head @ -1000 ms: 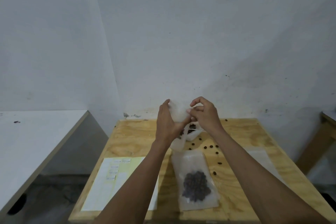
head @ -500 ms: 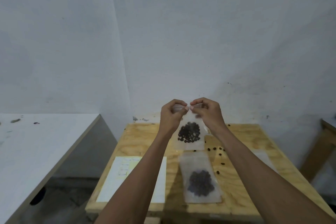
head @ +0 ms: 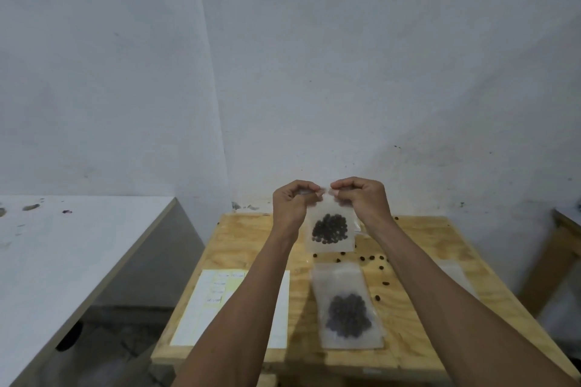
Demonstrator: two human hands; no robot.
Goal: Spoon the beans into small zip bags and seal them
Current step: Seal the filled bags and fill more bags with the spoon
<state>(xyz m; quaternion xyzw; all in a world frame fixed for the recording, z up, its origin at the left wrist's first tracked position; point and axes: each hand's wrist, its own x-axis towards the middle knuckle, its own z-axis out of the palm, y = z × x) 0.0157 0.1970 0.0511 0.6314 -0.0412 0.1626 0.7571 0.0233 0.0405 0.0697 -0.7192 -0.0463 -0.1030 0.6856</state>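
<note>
A small clear zip bag (head: 330, 229) with dark beans in its lower half hangs upright above the wooden table (head: 251, 245). My left hand (head: 292, 204) pinches its top edge at the left, and my right hand (head: 361, 198) pinches the top edge at the right, fingertips almost meeting. A second zip bag (head: 347, 311) holding beans lies flat on the table near its front. Loose beans (head: 371, 258) are scattered on the wood behind it. No spoon shows.
A white and yellow paper sheet (head: 213, 302) lies at the table's front left. Empty clear bags (head: 452, 273) lie at the right. A white table (head: 63, 254) stands to the left across a gap, and another table edge (head: 566, 223) at far right. A wall is close behind.
The bag was raised from the table and turned upright, so its beans now show. Both hands moved to pinch its top edge. The view shifted right.
</note>
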